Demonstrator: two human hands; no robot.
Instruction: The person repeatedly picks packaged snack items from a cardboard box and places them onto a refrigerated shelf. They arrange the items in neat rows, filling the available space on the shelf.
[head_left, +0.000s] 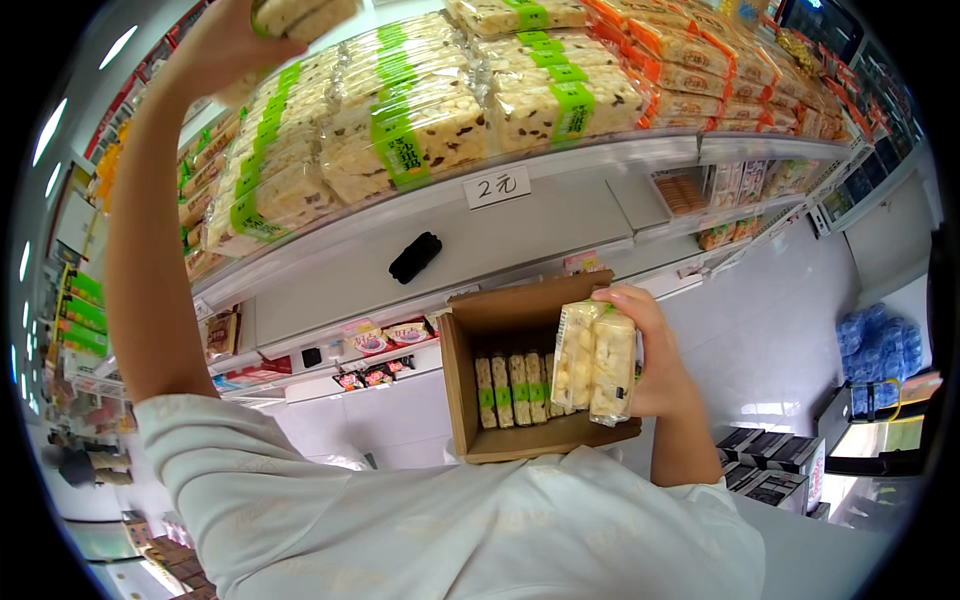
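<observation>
High at the left, my left hand (232, 49) grips a clear-wrapped sachima pack (304, 16), partly cut off by the picture's top edge. My right hand (651, 349) holds two pale sachima packs (594, 364) side by side, upright above the right side of an open cardboard box (454, 390). Inside the box stands a row of sachima packs (517, 390) with green bands; the held packs hide its right end. Stacked green-banded sachima packs (427, 127) fill the upper shelf, below and right of my left hand.
Orange-wrapped packs (690, 67) are stacked at the upper shelf's right. A white price card (497, 187) with handwriting hangs on its edge. A black object (415, 257) lies on the lower shelf (525, 232). Blue-wrapped bottles (879, 349) and dark cartons (780, 465) stand at the right.
</observation>
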